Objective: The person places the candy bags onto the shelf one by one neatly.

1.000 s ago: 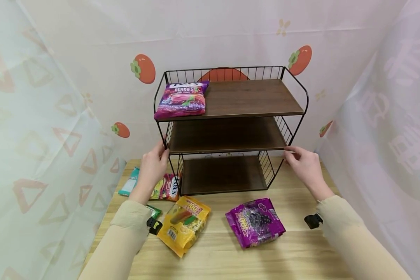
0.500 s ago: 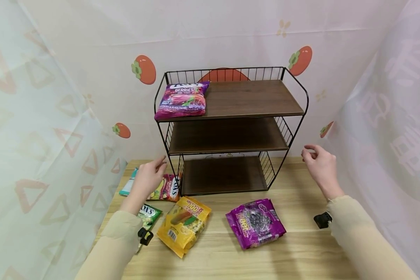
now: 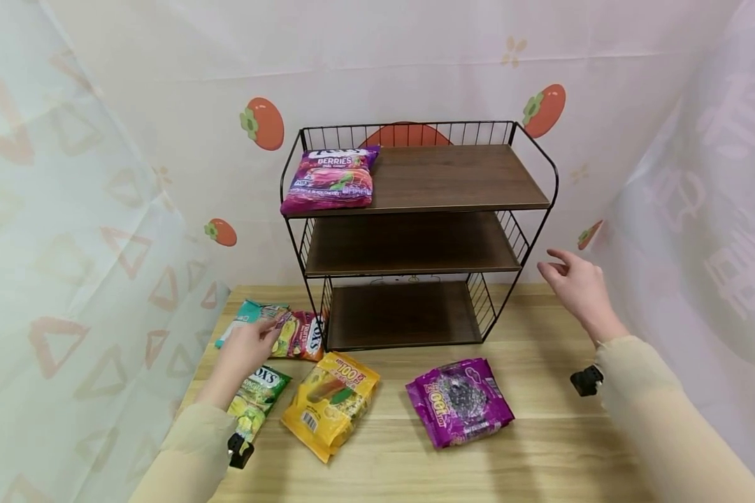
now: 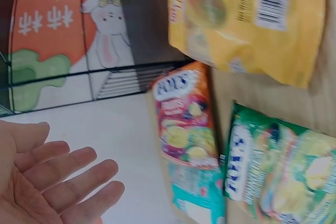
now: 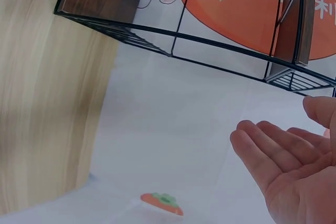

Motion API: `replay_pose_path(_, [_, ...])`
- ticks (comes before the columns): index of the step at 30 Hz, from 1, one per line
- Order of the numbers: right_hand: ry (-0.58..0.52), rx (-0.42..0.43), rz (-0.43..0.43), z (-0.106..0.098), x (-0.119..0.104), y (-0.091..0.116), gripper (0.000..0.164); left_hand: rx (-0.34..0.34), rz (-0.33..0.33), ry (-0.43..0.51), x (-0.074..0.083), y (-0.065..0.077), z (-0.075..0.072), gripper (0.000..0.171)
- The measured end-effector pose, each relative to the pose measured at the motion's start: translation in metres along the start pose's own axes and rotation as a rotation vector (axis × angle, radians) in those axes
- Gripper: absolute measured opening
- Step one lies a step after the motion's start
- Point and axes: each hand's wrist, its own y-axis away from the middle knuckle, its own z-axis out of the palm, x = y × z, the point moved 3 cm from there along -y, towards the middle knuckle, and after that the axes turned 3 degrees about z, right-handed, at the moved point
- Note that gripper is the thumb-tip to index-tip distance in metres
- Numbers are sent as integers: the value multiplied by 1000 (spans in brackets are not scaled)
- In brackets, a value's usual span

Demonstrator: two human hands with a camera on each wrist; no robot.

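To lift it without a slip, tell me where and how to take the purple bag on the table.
Probably pinch the purple bag across its middle, coming from above and the right: it lies broad face up, so its side edges are reachable, with the yellow bag off to its left and the rack behind.

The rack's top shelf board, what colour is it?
The top shelf board is dark brown, like wood, and shows best in the head view.
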Motion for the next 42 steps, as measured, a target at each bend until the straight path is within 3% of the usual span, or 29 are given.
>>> replay_pose_path(9, [4, -33, -37, 1, -8, -8, 51, -65, -104, -13, -31, 13, 15, 47])
replay_pose_path(17, [4, -39, -52, 1, -13, -11, 48, -78, -157, -65, -56, 20, 24, 44])
replay_pose_path(22, [17, -26, -79, 2, -21, -14, 43, -81, -167, -98, -67, 24, 27, 42])
replay_pose_path(29, [13, -98, -55, 5, -30, -16, 43, -115, -223, -119, -81, 27, 30, 46])
replay_pose_path(42, [13, -40, -111, 13, -29, -15, 27, -152, -247, -101, -119, 39, 40, 54])
